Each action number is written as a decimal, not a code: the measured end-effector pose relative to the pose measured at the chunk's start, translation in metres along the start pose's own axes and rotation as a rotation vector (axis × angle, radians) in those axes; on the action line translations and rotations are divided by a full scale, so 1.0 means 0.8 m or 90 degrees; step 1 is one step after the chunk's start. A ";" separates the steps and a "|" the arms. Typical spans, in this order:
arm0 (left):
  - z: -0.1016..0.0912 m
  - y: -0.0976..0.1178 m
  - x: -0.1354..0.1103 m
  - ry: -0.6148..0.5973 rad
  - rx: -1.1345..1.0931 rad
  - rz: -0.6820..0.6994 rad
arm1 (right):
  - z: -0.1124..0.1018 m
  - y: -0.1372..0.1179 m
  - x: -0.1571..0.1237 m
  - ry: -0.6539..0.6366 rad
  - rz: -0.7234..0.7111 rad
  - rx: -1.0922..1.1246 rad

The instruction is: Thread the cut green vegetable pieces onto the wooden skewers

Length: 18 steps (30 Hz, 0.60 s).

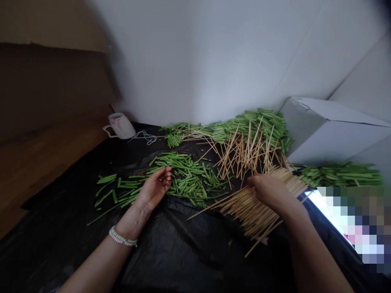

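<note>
My left hand (155,188) lies palm up on the black plastic sheet (171,252), its fingers loosely curled at the edge of a loose pile of cut green bean pieces (186,179). It holds nothing that I can make out. My right hand (269,189) rests knuckles up on a heap of bare bamboo skewers (253,211), with its fingertips hidden among the sticks. Behind them lies a stack of skewers threaded with green beans (250,134).
A white mug (119,125) stands at the back left by a bit of string (146,136). A white cardboard box (330,130) sits at the right, with more green beans (339,174) in front of it. Wooden floor (39,158) borders the sheet on the left.
</note>
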State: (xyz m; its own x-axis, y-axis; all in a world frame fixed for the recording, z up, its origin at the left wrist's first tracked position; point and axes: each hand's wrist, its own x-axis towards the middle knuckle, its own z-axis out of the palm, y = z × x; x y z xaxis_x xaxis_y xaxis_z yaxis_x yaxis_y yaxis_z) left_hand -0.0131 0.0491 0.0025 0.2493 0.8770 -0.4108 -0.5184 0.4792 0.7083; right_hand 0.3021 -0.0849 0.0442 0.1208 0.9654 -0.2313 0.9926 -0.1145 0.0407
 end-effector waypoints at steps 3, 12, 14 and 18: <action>0.000 0.000 0.000 0.004 -0.001 -0.001 | 0.002 0.007 0.001 -0.006 0.018 -0.013; 0.002 0.000 -0.001 0.006 0.003 -0.004 | 0.011 0.006 0.010 0.004 0.018 -0.010; 0.002 0.000 0.000 0.006 0.001 -0.005 | 0.014 0.006 0.011 0.007 0.012 -0.015; 0.002 0.000 0.000 0.006 -0.002 -0.005 | 0.018 0.004 0.013 0.019 0.003 -0.025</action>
State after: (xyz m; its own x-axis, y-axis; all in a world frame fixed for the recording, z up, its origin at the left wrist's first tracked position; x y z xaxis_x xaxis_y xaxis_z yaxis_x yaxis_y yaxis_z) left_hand -0.0122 0.0490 0.0036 0.2455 0.8730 -0.4214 -0.5192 0.4855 0.7034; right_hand 0.3069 -0.0789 0.0281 0.1251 0.9713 -0.2024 0.9906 -0.1110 0.0794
